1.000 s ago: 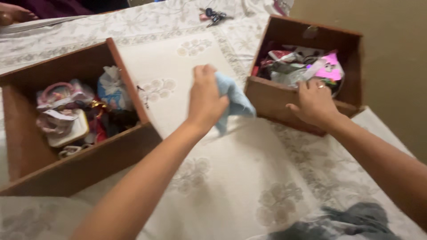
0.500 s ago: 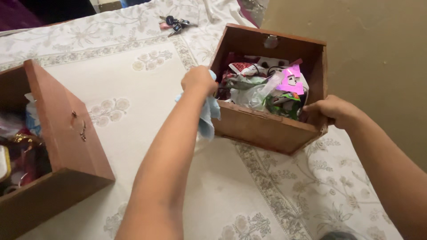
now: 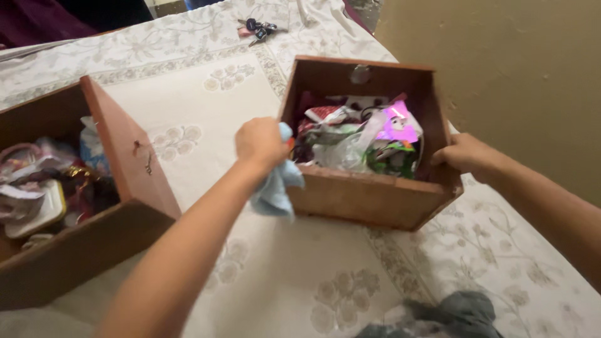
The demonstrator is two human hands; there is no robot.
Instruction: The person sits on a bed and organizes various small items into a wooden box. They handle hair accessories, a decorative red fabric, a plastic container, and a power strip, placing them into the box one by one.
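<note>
Wooden box (image 3: 369, 194) on the flowered bedsheet (image 3: 300, 275) (crammed with wrappers (image 3: 360, 134)) looks stiff and fairly light — best gripped by its walls, as the right hand (image 3: 466, 153) clamps its far corner while the left hand (image 3: 260, 141), fingers closed on a soft blue cloth (image 3: 275, 188), presses the near wall.

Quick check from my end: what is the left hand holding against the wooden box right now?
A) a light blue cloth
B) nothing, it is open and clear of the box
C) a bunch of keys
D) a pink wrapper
A. The left hand is closed on a light blue cloth at the left front corner of the wooden box, while the right hand grips the box's right side.
</note>
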